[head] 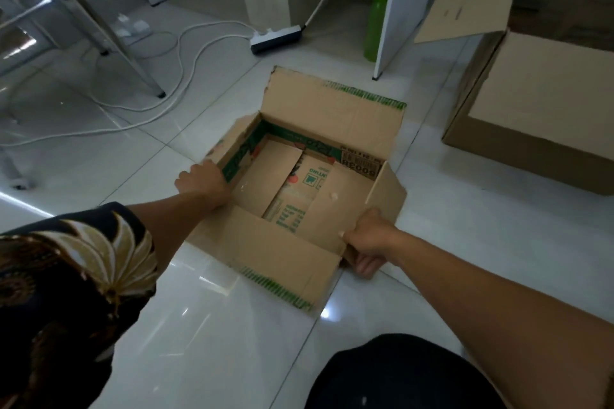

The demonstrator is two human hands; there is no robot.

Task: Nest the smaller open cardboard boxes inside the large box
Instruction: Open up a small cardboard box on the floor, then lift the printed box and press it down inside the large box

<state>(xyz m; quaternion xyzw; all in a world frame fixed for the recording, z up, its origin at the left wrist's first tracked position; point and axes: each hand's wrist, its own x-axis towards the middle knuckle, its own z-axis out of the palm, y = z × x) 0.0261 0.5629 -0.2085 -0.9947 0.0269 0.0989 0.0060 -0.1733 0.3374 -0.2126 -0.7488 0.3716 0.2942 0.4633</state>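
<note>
A smaller open cardboard box point(332, 123) with green print sits on the white tiled floor in the middle of the view, its four flaps spread outward. My left hand point(202, 181) grips the box's left wall at the rim. My right hand point(370, 241) is closed on the box's near right corner, where the right flap meets the front flap. The inside of the box holds nothing but its folded bottom flaps. The large plain cardboard box point(531, 103) stands open at the far right, apart from both hands, with one flap raised.
A white power strip point(275, 36) and white cables point(186, 53) lie on the floor behind the box. A metal chair frame point(109, 26) stands at the left. A white desk leg point(398, 10) and a green bottle point(377, 23) are behind. My dark-clad knee point(398, 375) is at the bottom.
</note>
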